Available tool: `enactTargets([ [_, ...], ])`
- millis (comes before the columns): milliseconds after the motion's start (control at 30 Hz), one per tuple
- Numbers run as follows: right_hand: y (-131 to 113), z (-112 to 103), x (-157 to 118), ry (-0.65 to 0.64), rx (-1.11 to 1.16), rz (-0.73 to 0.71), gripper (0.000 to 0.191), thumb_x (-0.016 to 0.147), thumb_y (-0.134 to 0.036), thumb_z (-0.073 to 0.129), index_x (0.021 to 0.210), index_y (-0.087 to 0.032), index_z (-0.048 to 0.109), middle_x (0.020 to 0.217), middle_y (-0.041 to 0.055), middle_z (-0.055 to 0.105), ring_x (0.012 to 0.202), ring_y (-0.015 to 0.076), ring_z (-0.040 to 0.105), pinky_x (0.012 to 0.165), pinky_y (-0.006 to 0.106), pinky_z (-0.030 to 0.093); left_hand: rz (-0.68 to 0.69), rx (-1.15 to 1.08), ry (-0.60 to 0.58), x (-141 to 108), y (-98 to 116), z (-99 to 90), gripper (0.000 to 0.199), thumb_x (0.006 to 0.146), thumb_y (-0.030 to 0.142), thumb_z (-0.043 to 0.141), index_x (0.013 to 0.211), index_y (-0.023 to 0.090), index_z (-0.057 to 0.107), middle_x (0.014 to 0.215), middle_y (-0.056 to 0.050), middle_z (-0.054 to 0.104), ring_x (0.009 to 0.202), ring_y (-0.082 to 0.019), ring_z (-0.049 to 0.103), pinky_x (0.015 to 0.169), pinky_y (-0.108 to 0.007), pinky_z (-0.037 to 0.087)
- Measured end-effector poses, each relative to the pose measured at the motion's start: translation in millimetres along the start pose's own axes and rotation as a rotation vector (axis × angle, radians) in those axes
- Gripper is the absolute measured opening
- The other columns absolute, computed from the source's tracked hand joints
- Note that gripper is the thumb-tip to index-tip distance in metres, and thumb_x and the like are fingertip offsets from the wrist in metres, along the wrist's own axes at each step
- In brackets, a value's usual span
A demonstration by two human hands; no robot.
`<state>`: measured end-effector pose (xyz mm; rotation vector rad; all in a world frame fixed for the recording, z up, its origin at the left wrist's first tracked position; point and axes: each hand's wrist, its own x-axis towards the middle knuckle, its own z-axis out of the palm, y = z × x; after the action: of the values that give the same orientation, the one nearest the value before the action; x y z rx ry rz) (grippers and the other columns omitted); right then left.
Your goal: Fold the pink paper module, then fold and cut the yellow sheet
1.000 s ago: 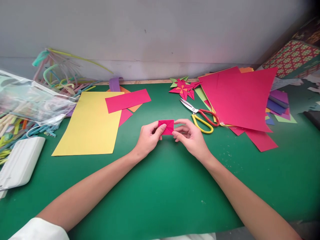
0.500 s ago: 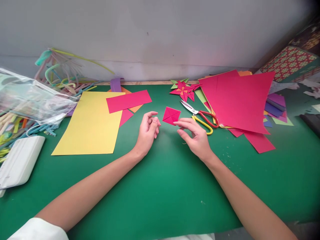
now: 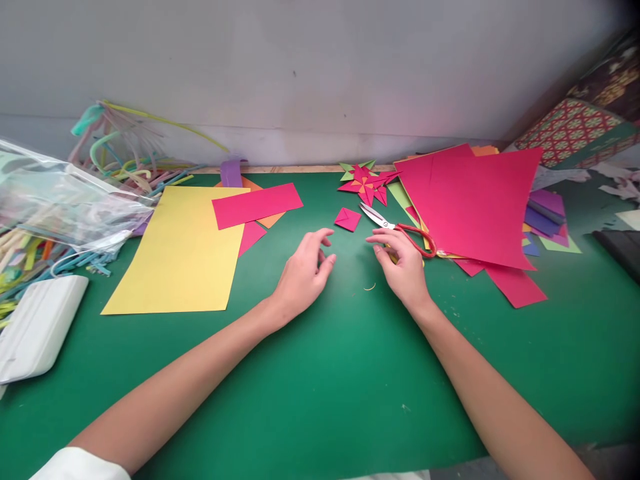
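A small folded red paper square (image 3: 347, 219) lies on the green table (image 3: 320, 373), beyond and between both hands. My left hand (image 3: 303, 273) is empty, thumb and fingers apart, just left of and nearer than the square. To the right, my right hand (image 3: 400, 267) has curved, parted fingers with nothing between them. It covers part of the scissors (image 3: 417, 235), whose red handle and blades show while most of the yellow handle is hidden. Behind the scissors' tip are folded red paper stars (image 3: 367, 183) with a green one.
On the left lie a yellow sheet (image 3: 175, 253), a red strip (image 3: 257, 205), a white case (image 3: 43, 327) and a clear plastic bag (image 3: 75, 200) by colourful pipe cleaners. Large red sheets (image 3: 470, 207) are stacked at the right, near a patterned box (image 3: 570, 133).
The small red square has moved away from me and turned, and my right hand has let it go. My left hand has shifted slightly right and opened wider; my right hand has moved right.
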<state>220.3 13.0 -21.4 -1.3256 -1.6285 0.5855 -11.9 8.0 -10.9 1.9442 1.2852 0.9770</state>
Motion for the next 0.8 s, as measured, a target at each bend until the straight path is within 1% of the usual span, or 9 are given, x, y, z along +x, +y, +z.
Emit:
enactTargets([
  [100, -3.9, 4.1, -2.7, -0.015, -0.052, -0.029, 0.023, 0.099, -0.019, 0.057, 0.105, -0.025, 0.078, 0.127, 0.0092, 0.070, 0.106, 0.0257, 0.071, 0.087, 0.041, 0.058, 0.143, 0.510, -0.129, 17.1, 2.9, -27.2, 0.044, 0.103, 0.032, 0.051, 0.147, 0.028, 0.051, 0.147, -0.013, 0.056, 0.122, -0.031, 0.061, 0.096, -0.044, 0.052],
  [167, -4.5, 6.0, -3.8, -0.024, -0.061, -0.043, 0.024, 0.099, -0.018, 0.056, 0.105, -0.025, 0.078, 0.126, 0.0089, 0.071, 0.105, 0.0255, 0.071, 0.087, 0.041, 0.058, 0.074, 0.739, -0.091, 30.4, -6.3, -53.5, 0.045, 0.105, 0.034, 0.047, 0.148, 0.024, 0.051, 0.148, -0.016, 0.058, 0.129, -0.036, 0.058, 0.105, -0.052, 0.047],
  [267, -3.5, 7.3, -4.1, -0.045, -0.069, -0.058, 0.024, 0.099, -0.018, 0.056, 0.104, -0.025, 0.078, 0.124, 0.0086, 0.072, 0.104, 0.0254, 0.071, 0.087, 0.041, 0.057, -0.090, 0.942, 0.000, 43.7, -35.6, -91.3, 0.050, 0.107, 0.040, 0.040, 0.151, 0.019, 0.049, 0.147, -0.020, 0.060, 0.138, -0.041, 0.052, 0.116, -0.063, 0.034],
  [333, -2.5, 7.8, -3.9, -0.053, -0.074, -0.064, 0.023, 0.099, -0.018, 0.056, 0.103, -0.025, 0.078, 0.122, 0.0085, 0.073, 0.104, 0.0254, 0.071, 0.087, 0.041, 0.057, -0.181, 0.976, -0.040, 46.2, -56.7, -105.8, 0.057, 0.107, 0.042, 0.035, 0.156, 0.014, 0.045, 0.139, -0.023, 0.066, 0.142, -0.044, 0.049, 0.119, -0.069, 0.025],
  [400, -1.6, 8.4, -3.8, -0.059, -0.073, -0.072, 0.023, 0.099, -0.018, 0.056, 0.102, -0.025, 0.078, 0.119, 0.0084, 0.074, 0.106, 0.0256, 0.071, 0.087, 0.041, 0.057, -0.198, 0.942, -0.096, 45.6, -71.6, -108.4, 0.061, 0.108, 0.045, 0.032, 0.159, 0.013, 0.042, 0.147, -0.024, 0.061, 0.148, -0.043, 0.044, 0.121, -0.071, 0.019],
  [500, -1.1, 8.9, -3.6, -0.064, -0.073, -0.084, 0.023, 0.099, -0.017, 0.056, 0.100, -0.025, 0.077, 0.115, 0.0083, 0.075, 0.108, 0.0260, 0.071, 0.089, 0.042, 0.056, -0.103, 0.774, -0.222, 45.6, -79.2, -98.0, 0.069, 0.108, 0.052, 0.030, 0.167, 0.018, 0.027, 0.169, -0.017, 0.037, 0.159, -0.036, 0.030, 0.128, -0.060, 0.018],
  [600, -1.0, 8.8, -3.5, -0.069, -0.084, -0.091, 0.023, 0.099, -0.018, 0.056, 0.101, -0.025, 0.077, 0.115, 0.0085, 0.076, 0.109, 0.0267, 0.071, 0.093, 0.043, 0.056, -0.002, 0.639, -0.320, 50.6, -78.9, -93.2, 0.074, 0.106, 0.056, 0.032, 0.170, 0.025, 0.011, 0.177, -0.007, 0.017, 0.164, -0.029, 0.013, 0.131, -0.051, 0.015],
  [700, -0.9, 8.8, -3.7, -0.079, -0.097, -0.103, 0.023, 0.099, -0.018, 0.056, 0.101, -0.025, 0.077, 0.114, 0.0084, 0.076, 0.109, 0.0270, 0.071, 0.097, 0.045, 0.055, -0.094, 0.722, -0.223, 55.5, -85.9, -111.9, 0.078, 0.105, 0.058, 0.034, 0.170, 0.023, 0.012, 0.177, -0.010, 0.015, 0.164, -0.033, 0.010, 0.130, -0.058, 0.013],
  [800, -0.5, 9.4, -4.2, -0.085, -0.095, -0.111, 0.022, 0.099, -0.018, 0.056, 0.101, -0.025, 0.077, 0.114, 0.0085, 0.076, 0.110, 0.0268, 0.071, 0.101, 0.046, 0.054, -0.295, 0.889, -0.022, 53.5, -102.9, -147.4, 0.087, 0.100, 0.065, 0.038, 0.169, 0.017, 0.014, 0.175, -0.020, 0.019, 0.162, -0.041, 0.018, 0.126, -0.068, 0.014],
])
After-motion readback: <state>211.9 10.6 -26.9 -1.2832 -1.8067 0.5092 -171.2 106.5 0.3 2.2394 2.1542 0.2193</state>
